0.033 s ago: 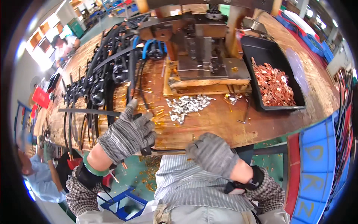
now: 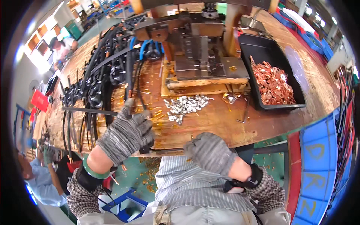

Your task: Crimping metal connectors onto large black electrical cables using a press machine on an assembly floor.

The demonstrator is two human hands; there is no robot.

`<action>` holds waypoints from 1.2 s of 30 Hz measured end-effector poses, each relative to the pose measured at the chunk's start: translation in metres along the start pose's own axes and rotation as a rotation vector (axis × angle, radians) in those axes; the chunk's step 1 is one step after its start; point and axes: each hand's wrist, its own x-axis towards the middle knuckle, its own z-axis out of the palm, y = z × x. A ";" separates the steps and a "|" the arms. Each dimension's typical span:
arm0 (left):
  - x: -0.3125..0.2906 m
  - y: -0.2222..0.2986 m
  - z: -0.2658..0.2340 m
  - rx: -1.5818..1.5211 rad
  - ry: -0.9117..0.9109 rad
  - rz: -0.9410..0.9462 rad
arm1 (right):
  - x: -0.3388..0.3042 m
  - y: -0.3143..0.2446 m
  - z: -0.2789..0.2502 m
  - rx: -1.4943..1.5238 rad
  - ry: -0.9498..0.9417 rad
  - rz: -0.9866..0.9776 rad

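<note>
My left hand, in a grey knitted glove, is at the table's front edge by the cable bundle. Its fingers curl over a black cable, with the index finger stretched forward; a dark blocky piece shows below its fingertips. That cable runs right along the edge into my right hand, also gloved and closed in a fist around it. The cable's end is hidden in the right hand. Silver terminals lie in a loose pile beyond the hands.
A heavy metal press stands behind the terminals on a wooden base. To its right, a black tray holds copper lugs. Black cables crowd the left side. A blue bin is at the right; another person sits at the left.
The view has shifted slightly, so the table and tools appear a little further left. Both hands keep nearly the same places on the cable.
</note>
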 end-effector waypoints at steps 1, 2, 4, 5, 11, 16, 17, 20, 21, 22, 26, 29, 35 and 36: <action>0.008 0.001 -0.012 -0.008 0.006 0.022 | 0.005 0.004 0.010 0.074 0.004 0.021; 0.014 0.003 -0.033 -0.047 -0.004 -0.041 | 0.009 0.007 0.014 0.147 0.009 0.042; 0.028 0.012 -0.069 -0.124 -0.029 -0.169 | 0.017 0.008 0.009 0.177 0.036 0.099; 0.036 0.020 -0.068 -0.132 -0.020 -0.149 | 0.017 0.009 0.005 0.202 0.067 0.135; 0.066 0.067 -0.024 -1.049 0.448 -0.339 | 0.008 0.026 0.006 0.199 0.200 0.112; 0.071 0.068 0.003 -0.971 0.427 -0.401 | -0.002 0.030 0.017 0.032 0.262 -0.027; 0.071 0.068 0.003 -0.904 0.388 -0.386 | -0.003 0.029 0.017 0.056 0.241 0.018; 0.072 0.063 0.003 -0.822 0.301 -0.314 | -0.004 0.036 0.016 -0.052 0.254 -0.101; 0.071 0.063 0.002 -0.804 0.254 -0.271 | -0.005 0.038 0.013 -0.110 0.269 -0.145; 0.069 0.064 0.004 -0.808 0.252 -0.275 | -0.006 0.038 0.013 -0.107 0.265 -0.147; 0.062 0.063 0.010 -0.937 0.234 -0.185 | -0.015 0.034 0.018 0.100 0.154 -0.147; 0.060 0.066 0.018 -0.991 0.362 -0.136 | -0.022 0.036 0.021 0.384 0.107 -0.057; 0.060 0.062 0.010 -0.841 0.324 -0.213 | -0.037 0.087 -0.027 0.840 0.051 0.401; 0.062 0.063 0.006 -0.843 0.326 -0.211 | -0.025 0.093 -0.038 0.467 0.096 0.450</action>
